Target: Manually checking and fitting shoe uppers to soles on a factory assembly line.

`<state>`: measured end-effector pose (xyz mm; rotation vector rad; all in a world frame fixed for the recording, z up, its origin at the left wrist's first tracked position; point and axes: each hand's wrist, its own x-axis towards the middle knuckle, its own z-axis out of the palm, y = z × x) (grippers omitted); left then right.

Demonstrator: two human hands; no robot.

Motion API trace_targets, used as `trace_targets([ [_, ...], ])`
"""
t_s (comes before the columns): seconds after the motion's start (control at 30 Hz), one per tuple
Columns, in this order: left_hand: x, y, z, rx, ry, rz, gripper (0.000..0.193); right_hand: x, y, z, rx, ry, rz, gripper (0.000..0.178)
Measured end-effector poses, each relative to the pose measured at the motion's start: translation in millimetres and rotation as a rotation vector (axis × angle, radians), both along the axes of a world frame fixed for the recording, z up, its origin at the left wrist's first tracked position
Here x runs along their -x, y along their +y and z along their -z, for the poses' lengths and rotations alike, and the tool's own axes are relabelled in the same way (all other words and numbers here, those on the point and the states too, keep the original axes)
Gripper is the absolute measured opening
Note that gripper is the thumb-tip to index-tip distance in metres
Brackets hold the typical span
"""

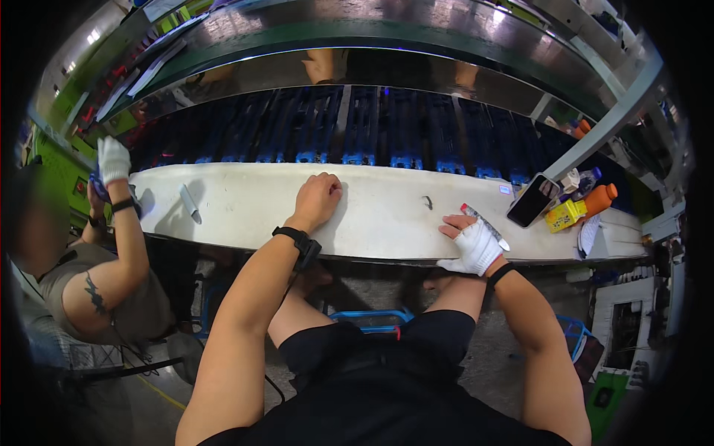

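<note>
My bare left hand [318,199] rests on the white worktop [379,230] with its fingers curled into a loose fist. Nothing shows in it. A dark band with a small device sits on that wrist. My right hand [474,247] wears a white glove that leaves some fingertips bare. It lies at the worktop's near edge, thumb and fingers apart, holding nothing. Along its right side lies a pen-like tool [486,227] with a red end and a pale body. A small dark scrap [427,202] lies beyond this hand.
Blue-ended dark parts [358,126] line the conveyor behind the worktop. At right are a phone [534,199], a yellow carton [565,215] and an orange bottle [600,198]. A pale blade-like tool [190,202] lies at left, near a co-worker [111,275] with a raised gloved hand.
</note>
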<state>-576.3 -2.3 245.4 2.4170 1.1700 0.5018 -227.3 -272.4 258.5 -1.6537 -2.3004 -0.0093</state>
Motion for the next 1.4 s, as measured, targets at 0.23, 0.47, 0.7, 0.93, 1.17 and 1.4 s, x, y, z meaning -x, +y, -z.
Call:
trace_targets([
  [0.23, 4, 17, -15, 0.078, 0.056, 0.036, 0.018, -4, 3, -3, -0.026, 0.06, -0.011, 0.073],
  [0.47, 28, 29, -16, 0.311, -0.075, 0.033, 0.018, -3, 9, 1, -0.029, 0.059, -0.024, 0.076],
  [0.7, 4, 11, -7, -0.134, 0.015, 0.177, 0.009, -2, 3, 8, -0.043, 0.045, -0.027, 0.083],
  [0.93, 12, 23, -6, -0.079, 0.171, 0.131, 0.013, 14, 7, 8, -0.062, 0.08, -0.024, 0.08],
  [1.17, 25, 98, -87, -0.003, -0.403, -0.193, 0.016, 12, 2, 4, -0.082, 0.027, -0.035, 0.078],
  [1.4, 105, 114, -115, -0.031, -0.398, -0.245, 0.031, 27, 15, -17, -0.053, 0.06, -0.032, 0.074],
])
